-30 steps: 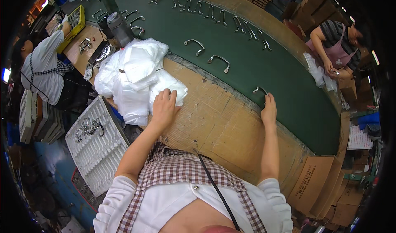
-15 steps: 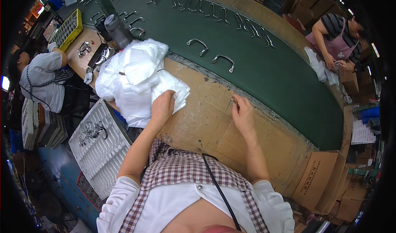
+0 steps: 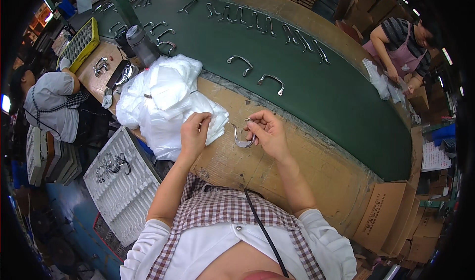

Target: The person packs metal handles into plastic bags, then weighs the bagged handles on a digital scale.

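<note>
Head view shows the right hand (image 3: 267, 131) gripping a curved metal handle (image 3: 241, 137) above the cardboard desk (image 3: 297, 176); the left hand (image 3: 194, 131) pinches a white plastic bag (image 3: 210, 119). Better to open the bag wide first.

One head-worn fisheye looks steeply down, close over the cardboard-topped bench (image 3: 307, 176)
</note>
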`<state>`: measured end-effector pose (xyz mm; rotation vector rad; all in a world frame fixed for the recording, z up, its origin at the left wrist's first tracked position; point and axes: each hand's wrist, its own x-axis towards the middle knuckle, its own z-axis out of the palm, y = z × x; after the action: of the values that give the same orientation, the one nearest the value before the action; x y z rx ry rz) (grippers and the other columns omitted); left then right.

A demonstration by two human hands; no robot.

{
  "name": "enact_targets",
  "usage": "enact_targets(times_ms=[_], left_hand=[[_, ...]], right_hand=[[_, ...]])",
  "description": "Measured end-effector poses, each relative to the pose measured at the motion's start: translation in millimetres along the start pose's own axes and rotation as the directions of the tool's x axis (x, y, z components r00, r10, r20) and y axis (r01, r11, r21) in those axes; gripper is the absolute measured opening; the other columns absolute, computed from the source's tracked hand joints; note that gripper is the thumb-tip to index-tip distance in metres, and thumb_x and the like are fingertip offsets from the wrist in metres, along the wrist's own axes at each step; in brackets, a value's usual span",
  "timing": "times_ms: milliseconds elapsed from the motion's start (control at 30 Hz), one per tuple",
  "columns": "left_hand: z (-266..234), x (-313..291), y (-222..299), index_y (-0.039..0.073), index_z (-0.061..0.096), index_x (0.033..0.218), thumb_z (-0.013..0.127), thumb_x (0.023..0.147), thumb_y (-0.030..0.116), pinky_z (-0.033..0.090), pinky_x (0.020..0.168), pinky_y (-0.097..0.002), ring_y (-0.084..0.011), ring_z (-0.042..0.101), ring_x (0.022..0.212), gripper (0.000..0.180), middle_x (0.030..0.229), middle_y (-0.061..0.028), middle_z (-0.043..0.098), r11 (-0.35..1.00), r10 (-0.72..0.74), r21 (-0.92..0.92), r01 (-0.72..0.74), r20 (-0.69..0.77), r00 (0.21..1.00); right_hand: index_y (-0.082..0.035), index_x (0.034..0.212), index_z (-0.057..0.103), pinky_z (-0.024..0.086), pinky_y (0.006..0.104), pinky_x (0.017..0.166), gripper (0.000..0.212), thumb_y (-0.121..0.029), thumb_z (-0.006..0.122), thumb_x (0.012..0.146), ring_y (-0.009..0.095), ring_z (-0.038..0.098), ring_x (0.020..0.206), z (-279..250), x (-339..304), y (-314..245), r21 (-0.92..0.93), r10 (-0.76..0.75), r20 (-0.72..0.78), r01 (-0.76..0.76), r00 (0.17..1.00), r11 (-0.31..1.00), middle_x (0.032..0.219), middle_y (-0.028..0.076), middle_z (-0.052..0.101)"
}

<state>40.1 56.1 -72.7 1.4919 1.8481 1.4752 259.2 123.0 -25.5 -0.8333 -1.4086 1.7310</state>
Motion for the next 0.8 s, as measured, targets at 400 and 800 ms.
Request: enact_targets(times_ms=[400,800], left_hand=[[0.5,-14.2,47.6,0.005,0.069,0.093,0.061,0.080,-0.008,0.048,0.063,-0.0321,-0.0241,0.063,0.072,0.020,0.080,-0.0098,0.059,0.979,0.191,0.046,-0.199,0.130,0.973],[13.4,-27.7,70.4,-0.001,0.066,0.094,0.063,0.082,-0.006,0.047,0.053,-0.0305,-0.0201,0.058,0.057,0.014,0.072,-0.0089,0.056,0.976,-0.030,-0.200,0.084,0.261,0.965]], right_hand=[[-0.003,0.099,0.057,0.043,0.0160,0.045,0.008,-0.006,0.060,0.093,0.009,0.062,0.058,-0.5,2.1,-2.6,0.366,0.095,0.063,-0.112,0.993,0.924,0.081,0.009,0.067],[-0.002,0.092,0.054,0.050,0.0233,0.060,0.008,-0.008,0.056,0.095,0.018,0.066,0.080,27.5,-22.6,11.3,0.026,-0.264,-0.323,0.287,0.909,0.957,0.104,0.014,0.064]])
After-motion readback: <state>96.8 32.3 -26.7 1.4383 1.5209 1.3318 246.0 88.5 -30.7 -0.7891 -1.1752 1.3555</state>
